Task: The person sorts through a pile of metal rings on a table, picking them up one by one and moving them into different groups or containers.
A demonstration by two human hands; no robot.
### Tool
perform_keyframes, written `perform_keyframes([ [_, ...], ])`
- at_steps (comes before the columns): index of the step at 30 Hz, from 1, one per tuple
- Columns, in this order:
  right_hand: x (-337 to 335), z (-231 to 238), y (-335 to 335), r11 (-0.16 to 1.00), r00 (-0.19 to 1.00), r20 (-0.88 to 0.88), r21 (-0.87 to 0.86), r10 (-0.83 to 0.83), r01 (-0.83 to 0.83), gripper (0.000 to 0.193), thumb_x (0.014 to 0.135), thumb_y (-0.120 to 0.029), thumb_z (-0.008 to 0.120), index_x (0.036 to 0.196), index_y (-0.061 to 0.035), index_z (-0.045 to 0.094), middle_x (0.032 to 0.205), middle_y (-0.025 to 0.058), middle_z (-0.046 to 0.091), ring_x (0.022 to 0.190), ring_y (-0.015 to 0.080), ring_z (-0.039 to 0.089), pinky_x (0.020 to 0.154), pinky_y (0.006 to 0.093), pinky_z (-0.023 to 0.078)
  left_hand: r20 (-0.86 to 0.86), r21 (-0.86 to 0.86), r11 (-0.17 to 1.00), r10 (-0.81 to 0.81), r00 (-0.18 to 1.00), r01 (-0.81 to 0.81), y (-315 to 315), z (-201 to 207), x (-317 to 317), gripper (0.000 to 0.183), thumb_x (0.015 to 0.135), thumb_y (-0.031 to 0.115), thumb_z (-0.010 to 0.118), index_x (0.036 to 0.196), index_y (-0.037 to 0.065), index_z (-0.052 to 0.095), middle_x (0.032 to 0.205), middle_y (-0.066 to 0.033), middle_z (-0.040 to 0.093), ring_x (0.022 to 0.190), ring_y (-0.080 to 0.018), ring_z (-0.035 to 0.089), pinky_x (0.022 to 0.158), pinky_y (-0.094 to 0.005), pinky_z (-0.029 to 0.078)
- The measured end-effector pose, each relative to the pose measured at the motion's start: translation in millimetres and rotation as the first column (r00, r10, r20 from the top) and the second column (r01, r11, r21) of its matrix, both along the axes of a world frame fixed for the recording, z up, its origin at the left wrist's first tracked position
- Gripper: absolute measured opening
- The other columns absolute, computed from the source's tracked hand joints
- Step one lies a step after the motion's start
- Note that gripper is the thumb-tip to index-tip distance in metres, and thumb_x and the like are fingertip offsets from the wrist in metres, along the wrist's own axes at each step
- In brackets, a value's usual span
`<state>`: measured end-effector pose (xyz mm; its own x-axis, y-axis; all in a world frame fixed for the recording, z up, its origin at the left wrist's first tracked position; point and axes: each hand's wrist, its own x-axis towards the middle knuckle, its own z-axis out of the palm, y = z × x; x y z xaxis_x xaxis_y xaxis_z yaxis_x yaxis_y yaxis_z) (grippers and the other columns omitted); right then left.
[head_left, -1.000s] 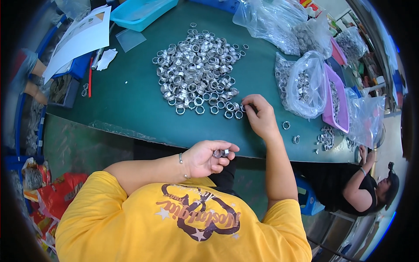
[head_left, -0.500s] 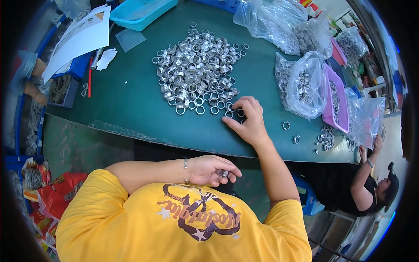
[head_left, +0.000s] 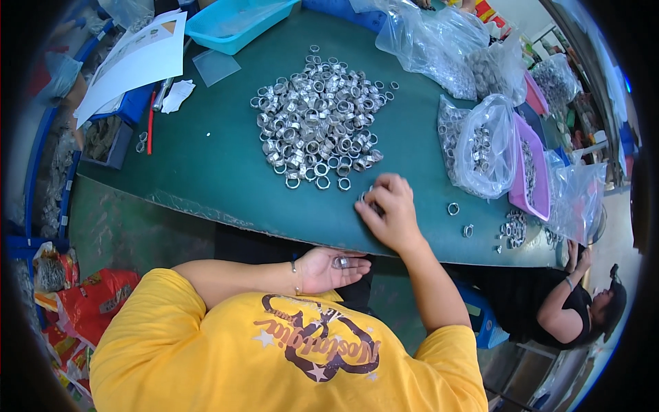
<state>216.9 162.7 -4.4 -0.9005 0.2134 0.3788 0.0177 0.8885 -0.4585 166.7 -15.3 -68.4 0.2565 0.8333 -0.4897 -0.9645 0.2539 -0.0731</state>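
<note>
Our left hand cups metal rings, fingers relaxed; our right hand pinches rings near the tabletop's front edge—we should gather few, steadily.

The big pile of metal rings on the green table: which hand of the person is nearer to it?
The right hand. It rests on the green table just below the pile of metal rings. The left hand is off the table, palm up near the body, with a few rings in it.
</note>
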Motion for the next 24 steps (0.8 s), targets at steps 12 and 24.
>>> perform_keyframes([
  [12, -20.4, 18.7, 8.8, 0.998, 0.978, -0.209, 0.055, 0.008, 0.003, 0.035, 0.07, 0.01, 0.057, 0.103, -0.0024, 0.058, 0.105, 0.0163, 0.059, 0.096, 0.0366, 0.055, 0.084, 0.0414, 0.045, 0.256, 0.021, 1.0, -0.004, 0.967, -0.002, -5.4, -10.7, -1.9, 0.033, 0.093, 0.029, 0.049, 0.113, 0.004, 0.059, 0.098, -0.0121, 0.064, 0.086, -0.0228, 0.062, 0.058, -0.029, 0.051],
  [24, -37.8, 7.4, 33.3, 0.99, 0.999, -0.002, -0.136, 0.034, -0.034, 0.032, 0.066, 0.0, 0.061, 0.097, -0.0065, 0.057, 0.096, 0.0103, 0.056, 0.089, 0.0298, 0.052, 0.08, 0.0395, 0.042, 0.14, -0.003, 0.998, -0.06, 0.988, 0.061, -6.1, -10.5, -3.1, 0.034, 0.094, 0.027, 0.048, 0.117, 0.003, 0.057, 0.1, -0.0112, 0.063, 0.085, -0.0201, 0.062, 0.058, -0.0275, 0.051],
])
